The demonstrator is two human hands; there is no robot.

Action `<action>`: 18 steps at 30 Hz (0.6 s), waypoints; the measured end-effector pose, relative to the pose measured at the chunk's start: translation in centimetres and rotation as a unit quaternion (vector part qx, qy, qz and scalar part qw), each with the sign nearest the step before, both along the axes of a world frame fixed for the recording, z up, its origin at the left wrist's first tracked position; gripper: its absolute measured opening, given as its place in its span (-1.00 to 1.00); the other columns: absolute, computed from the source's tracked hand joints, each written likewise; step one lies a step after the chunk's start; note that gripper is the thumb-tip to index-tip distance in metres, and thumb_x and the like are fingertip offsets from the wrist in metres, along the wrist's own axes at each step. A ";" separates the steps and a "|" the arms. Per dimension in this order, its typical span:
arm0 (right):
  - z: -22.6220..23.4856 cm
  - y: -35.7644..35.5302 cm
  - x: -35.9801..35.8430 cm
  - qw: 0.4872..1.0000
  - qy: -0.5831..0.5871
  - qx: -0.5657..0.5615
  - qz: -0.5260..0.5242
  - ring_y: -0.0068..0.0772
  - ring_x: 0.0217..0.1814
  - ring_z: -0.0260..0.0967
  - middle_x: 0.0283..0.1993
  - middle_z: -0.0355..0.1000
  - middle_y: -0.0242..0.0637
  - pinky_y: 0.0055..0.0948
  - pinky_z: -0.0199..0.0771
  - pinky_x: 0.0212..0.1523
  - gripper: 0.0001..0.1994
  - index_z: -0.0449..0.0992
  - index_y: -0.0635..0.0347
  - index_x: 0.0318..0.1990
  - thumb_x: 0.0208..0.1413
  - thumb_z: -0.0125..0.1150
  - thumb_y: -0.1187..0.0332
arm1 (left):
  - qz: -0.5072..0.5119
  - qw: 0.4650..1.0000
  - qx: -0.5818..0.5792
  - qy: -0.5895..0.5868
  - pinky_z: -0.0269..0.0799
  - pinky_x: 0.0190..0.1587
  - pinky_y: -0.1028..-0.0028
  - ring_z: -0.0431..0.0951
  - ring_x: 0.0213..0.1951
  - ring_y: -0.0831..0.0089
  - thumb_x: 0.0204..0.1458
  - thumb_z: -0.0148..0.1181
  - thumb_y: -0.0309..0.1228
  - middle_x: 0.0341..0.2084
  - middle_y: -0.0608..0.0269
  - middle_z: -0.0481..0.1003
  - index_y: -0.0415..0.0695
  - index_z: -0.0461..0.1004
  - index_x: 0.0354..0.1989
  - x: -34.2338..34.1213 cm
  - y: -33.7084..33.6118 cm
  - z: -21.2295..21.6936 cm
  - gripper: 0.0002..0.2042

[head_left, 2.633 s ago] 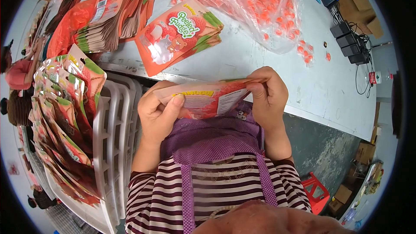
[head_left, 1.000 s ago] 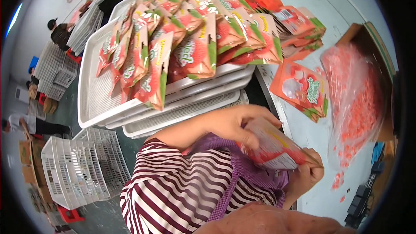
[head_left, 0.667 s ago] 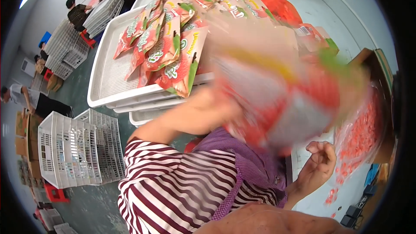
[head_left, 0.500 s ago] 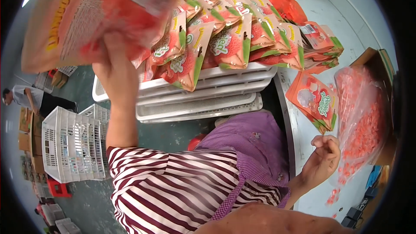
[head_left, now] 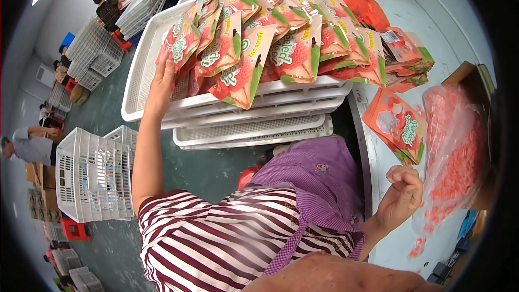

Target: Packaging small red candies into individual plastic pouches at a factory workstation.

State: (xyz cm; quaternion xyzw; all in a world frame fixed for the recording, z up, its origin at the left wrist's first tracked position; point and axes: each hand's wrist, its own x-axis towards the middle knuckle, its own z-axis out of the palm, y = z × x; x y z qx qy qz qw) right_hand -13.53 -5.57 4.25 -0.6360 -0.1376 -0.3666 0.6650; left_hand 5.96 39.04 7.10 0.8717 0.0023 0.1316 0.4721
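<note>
My left hand (head_left: 161, 79) reaches out to the left end of a white tray (head_left: 135, 112) and grips a red-and-green pouch (head_left: 180, 45), which leans against a row of several like pouches (head_left: 292, 48) lying overlapped in the tray. The tray tops a stack of similar trays (head_left: 254, 130). My right hand (head_left: 403, 196) hovers over the pale table's edge (head_left: 373, 157) with loosely curled fingers and nothing in it. Nearest to it lie a few flat pouches (head_left: 400, 124) and a clear bag of red pieces (head_left: 454, 151).
More pouches are piled at the table's far end (head_left: 405, 57). White slotted crates (head_left: 92, 178) stand on the green floor at my left. Other people work further off, one at the left edge (head_left: 27, 146) and one at the far back (head_left: 108, 8).
I turned from the table to the trays. The pouch passed from both hands to my left hand alone, swung up and left, and now rests at the row's left end. My right hand let go.
</note>
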 end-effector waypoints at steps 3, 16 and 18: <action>-0.3 -0.1 -0.2 0.999 0.022 0.029 -0.004 -0.36 -0.34 0.18 -0.37 0.29 -0.22 -0.36 0.24 -0.27 -0.72 0.37 0.34 -0.23 0.24 -0.13 0.25 | 0.031 0.997 -0.033 -0.062 -0.08 0.25 0.39 0.05 0.27 0.27 0.19 -0.18 -0.06 0.20 0.00 0.12 -0.14 0.13 0.22 -0.2 -0.6 -0.2 -0.48; -0.7 1.0 -1.5 0.972 0.139 -0.018 -0.190 -0.41 -0.41 0.28 -0.44 0.36 -0.17 -0.49 0.28 -0.34 -0.77 0.42 0.39 -0.40 0.17 -0.04 0.37 | -0.644 0.753 -0.091 0.099 0.23 0.11 0.31 0.39 0.04 0.17 -0.03 0.15 -0.49 -0.03 0.02 0.41 -0.25 0.36 0.01 -7.9 -24.0 -4.9 -0.62; -0.8 0.9 -2.4 0.970 0.180 0.010 -0.166 -0.45 -0.40 0.29 -0.42 0.37 -0.18 -0.53 0.30 -0.32 -0.80 0.44 0.39 -0.37 0.15 -0.02 0.41 | -0.631 0.775 -0.035 0.026 0.26 0.08 0.36 0.40 0.02 0.20 -0.04 0.16 -0.47 -0.06 0.02 0.42 -0.23 0.35 0.02 -6.7 -29.0 -8.2 -0.61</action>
